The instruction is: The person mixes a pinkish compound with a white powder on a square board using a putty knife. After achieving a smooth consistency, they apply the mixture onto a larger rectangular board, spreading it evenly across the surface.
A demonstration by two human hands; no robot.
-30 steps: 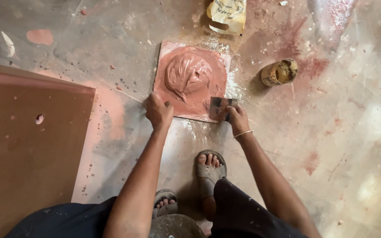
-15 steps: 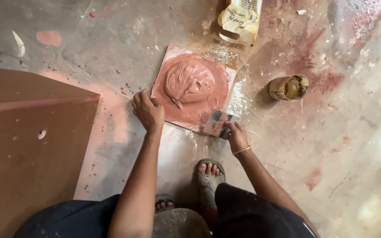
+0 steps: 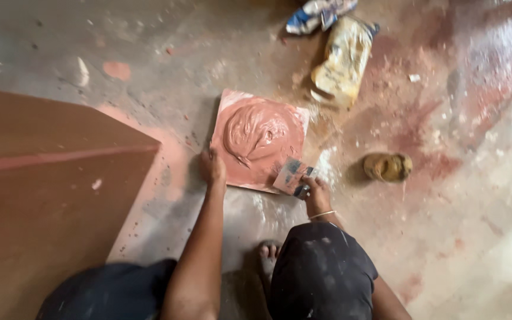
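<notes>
Far left: large reddish-brown board (image 3: 48, 201) lying flat on the concrete floor (image 3: 475, 237), one corner pointing toward the work area, pale pink dust along its right edge.

Left hand (image 3: 213, 167): fingers curled, pressed down on the left edge of the square mixing board (image 3: 285, 121), near its lower-left corner. Holding nothing, just bracing the board.

Mixing board sits on the floor centre-frame, slightly rotated. Mound of reddish-brown putty (image 3: 256, 131) sits in the middle of it, swirled surface, wet look.

Right hand (image 3: 314, 192): closed around the handle of a putty knife (image 3: 291, 176), a bangle at the wrist. Blade is smeared with putty and lies flat over the board's lower-right corner, touching it. The exact finger grip is hard to make out.

Below: the person's dark-clothed knees and a bare foot (image 3: 268, 256) on the floor between the arms.

Right of the board: yellowish bag (image 3: 342, 62) just beyond the upper-right corner, crumpled blue-white wrapper (image 3: 318, 15) above it. Small yellowish-brown lump (image 3: 388, 166) further right, well apart from the board. Floor around is stained red.
</notes>
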